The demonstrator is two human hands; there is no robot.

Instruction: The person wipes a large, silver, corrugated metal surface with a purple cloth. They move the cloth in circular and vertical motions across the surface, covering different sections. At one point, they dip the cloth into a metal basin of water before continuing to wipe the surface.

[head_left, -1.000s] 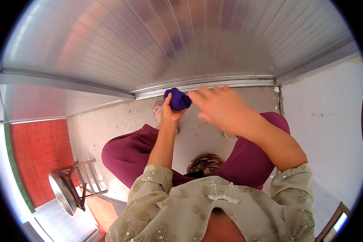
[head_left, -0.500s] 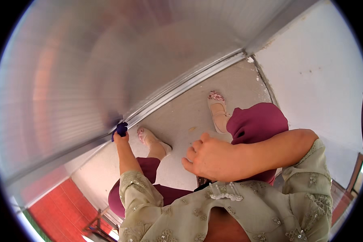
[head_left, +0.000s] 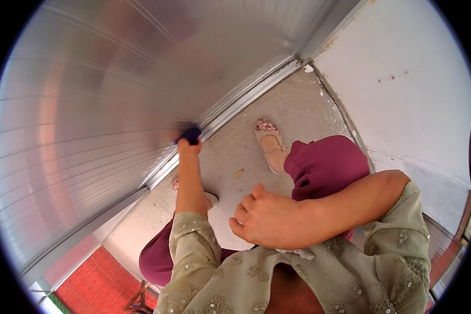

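My left hand (head_left: 189,145) is closed around a bunched dark blue cloth (head_left: 190,133). It presses the cloth to the shiny ribbed panel (head_left: 104,115), just above the metal rail (head_left: 251,97) along its lower edge. A blurred reflection of the cloth shows in the panel. In front of my body, my right hand (head_left: 264,217) hangs with its back up and its fingers loosely curled in. Nothing sticks out of it, though its palm is hidden. It is apart from the panel.
A white wall (head_left: 397,78) with chipped paint meets the panel at the far right corner. My feet, in beige flowered shoes (head_left: 269,141), stand on the grey concrete floor (head_left: 235,157). Red tiles (head_left: 97,280) and part of a wooden frame (head_left: 138,298) show at the lower left.
My left hand has moved the cloth up and to the right along the panel. The right hand keeps its curled pose, with only a slight shift left and down in view.
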